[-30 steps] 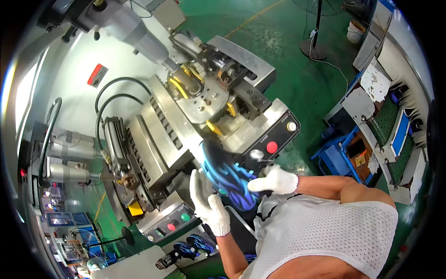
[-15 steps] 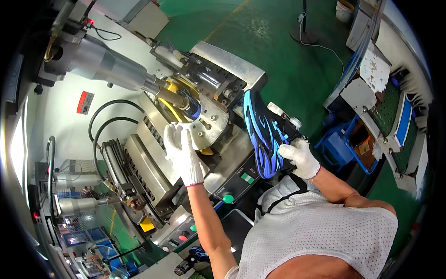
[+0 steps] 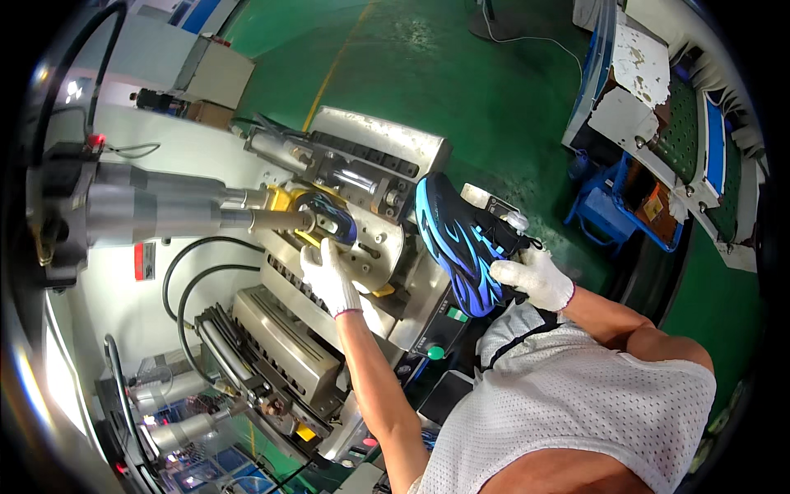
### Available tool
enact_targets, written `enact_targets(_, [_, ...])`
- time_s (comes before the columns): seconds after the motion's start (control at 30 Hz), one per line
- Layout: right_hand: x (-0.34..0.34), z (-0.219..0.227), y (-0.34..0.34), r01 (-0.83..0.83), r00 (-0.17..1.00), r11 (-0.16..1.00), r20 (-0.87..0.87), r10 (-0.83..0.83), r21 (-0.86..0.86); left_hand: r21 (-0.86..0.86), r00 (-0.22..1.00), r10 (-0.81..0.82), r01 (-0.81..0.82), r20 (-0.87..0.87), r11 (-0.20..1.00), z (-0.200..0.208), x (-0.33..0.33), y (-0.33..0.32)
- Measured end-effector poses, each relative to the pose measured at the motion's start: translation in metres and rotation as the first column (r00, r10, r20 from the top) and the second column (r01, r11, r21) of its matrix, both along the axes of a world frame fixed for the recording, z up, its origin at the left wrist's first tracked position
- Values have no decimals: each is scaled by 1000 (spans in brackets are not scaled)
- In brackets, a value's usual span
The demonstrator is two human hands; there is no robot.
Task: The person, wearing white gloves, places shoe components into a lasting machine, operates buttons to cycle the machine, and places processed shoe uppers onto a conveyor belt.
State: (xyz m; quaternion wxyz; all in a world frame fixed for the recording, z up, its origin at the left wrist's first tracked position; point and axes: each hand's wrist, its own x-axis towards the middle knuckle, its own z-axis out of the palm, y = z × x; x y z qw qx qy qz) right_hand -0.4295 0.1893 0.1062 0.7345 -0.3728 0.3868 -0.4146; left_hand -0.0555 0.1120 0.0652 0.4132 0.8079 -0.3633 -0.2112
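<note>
My right hand [image 3: 539,280], in a white knit glove, grips a black sneaker [image 3: 461,247] with blue-to-purple wavy side trim. The fingers are closed at the shoe's collar end, and the sole side hangs toward the machine's front panel. My left hand [image 3: 331,281], gloved alike, reaches in at the round metal plate [image 3: 380,239] of the press. Its fingers are stretched out and nothing shows in them. Just beyond the fingertips, a second dark shoe [image 3: 331,216] with blue-purple edging sits in the press among yellow pads [image 3: 282,200], partly hidden by a metal ram [image 3: 276,220].
Large grey cylinders [image 3: 156,214] run in from the left. Beside this station stands another ribbed metal press block [image 3: 284,325]. A front panel carries a green button [image 3: 435,352]. To the right are a blue plastic stool [image 3: 597,202] and a conveyor rack [image 3: 679,136].
The view has turned, so the machine appears shifted. My left fingers have drawn closer together and now lie nearer the shoe in the press. The right hand still holds its sneaker.
</note>
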Motion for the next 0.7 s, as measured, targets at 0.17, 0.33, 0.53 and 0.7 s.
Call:
enact_targets(0.17, [-10, -15, 12, 41, 991, 996, -134, -29, 83, -111, 994, 93, -99, -63, 989, -26, -14, -59])
enact_targets(0.33, [-16, -13, 21, 115, 972, 975, -178, -150, -192, 249, 973, 168, -204, 160, 947, -79, 23, -111])
enact_targets(0.53, [-12, -5, 13, 19, 981, 1000, -192, -15, 19, -29, 853, 240, -285, -464, 958, -45, 63, -89])
enact_targets(0.7, [18, -5, -14, -105, 907, 942, -420, -41, -318, -262, 923, 74, -184, -378, 947, 32, -2, 22])
